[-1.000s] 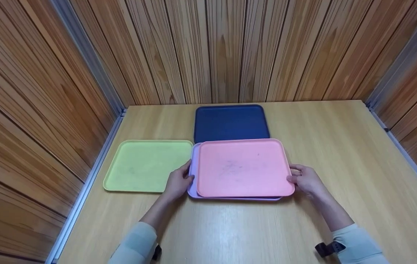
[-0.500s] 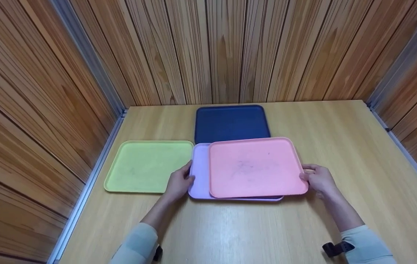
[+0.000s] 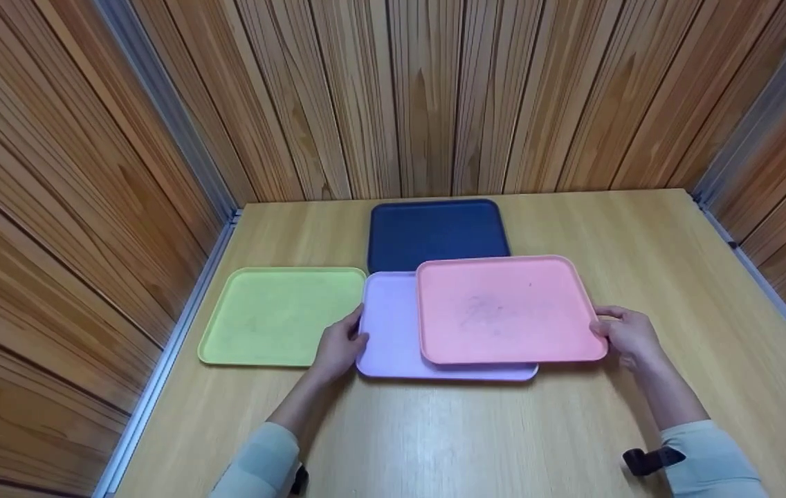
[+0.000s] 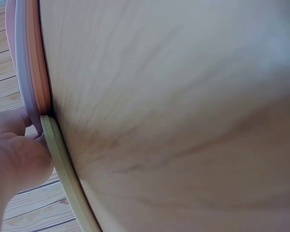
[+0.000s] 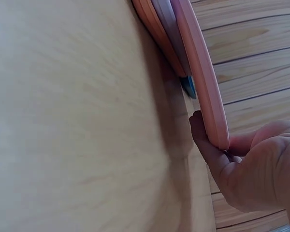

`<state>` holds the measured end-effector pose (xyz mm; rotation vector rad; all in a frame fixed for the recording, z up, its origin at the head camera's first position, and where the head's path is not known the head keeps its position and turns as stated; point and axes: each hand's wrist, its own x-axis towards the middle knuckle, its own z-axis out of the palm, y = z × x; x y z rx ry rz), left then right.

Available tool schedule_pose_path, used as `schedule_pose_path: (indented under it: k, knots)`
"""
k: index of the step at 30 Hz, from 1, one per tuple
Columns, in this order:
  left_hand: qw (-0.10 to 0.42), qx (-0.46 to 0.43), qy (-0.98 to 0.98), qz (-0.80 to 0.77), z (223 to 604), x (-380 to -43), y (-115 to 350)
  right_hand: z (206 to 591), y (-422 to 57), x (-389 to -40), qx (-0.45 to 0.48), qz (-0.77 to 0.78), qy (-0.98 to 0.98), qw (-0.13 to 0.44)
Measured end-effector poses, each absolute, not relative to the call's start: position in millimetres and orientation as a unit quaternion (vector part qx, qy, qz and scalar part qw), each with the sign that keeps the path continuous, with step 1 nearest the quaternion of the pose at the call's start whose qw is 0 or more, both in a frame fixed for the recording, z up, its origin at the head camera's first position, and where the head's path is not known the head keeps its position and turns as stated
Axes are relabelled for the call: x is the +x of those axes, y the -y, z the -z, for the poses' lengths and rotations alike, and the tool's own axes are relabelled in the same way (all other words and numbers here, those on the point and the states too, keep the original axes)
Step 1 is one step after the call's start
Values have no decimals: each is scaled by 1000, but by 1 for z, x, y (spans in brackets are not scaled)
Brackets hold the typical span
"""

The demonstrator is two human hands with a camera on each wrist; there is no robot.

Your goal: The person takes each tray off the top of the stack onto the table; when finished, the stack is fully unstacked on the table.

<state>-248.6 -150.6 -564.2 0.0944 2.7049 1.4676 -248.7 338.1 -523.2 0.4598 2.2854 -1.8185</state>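
My right hand [image 3: 632, 339] pinches the right edge of a pink tray [image 3: 510, 311], thumb on top and fingers beneath. In the right wrist view the pink tray [image 5: 203, 77] is raised above the table at this end. Under its left part lies a purple tray [image 3: 389, 325], whose left edge my left hand [image 3: 337, 349] holds, with the thumb on the rim. The left wrist view shows an orange tray [image 4: 37, 63] below the purple tray [image 4: 24, 63]; from the head it is hidden. A green tray [image 3: 282, 318] lies flat just left of that stack, beside the left hand.
A navy tray [image 3: 438, 235] lies behind the stack, its front edge partly covered in the head view. Wooden plank walls [image 3: 427, 97] enclose the table [image 3: 427, 436] at the back and both sides, with metal strips along the corners.
The pink tray has slid right and slightly back with my right hand, uncovering more of the purple tray. My left hand has stayed at the purple tray's left edge.
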Motion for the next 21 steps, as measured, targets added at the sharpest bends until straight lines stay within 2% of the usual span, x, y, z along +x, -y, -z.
schedule_pose_path:
  k: [7,13,21]
  knots:
    - [25,38,-878,-476,563,-247,152,523,-362,-258,178,616,-759,113]
    - [15,44,-879,-475,563,-247,153,523,-380,-267,185,641,-737,107]
    - [34,35,-876,-480,565,-248,151,525,-400,-275,220,666,-702,124]
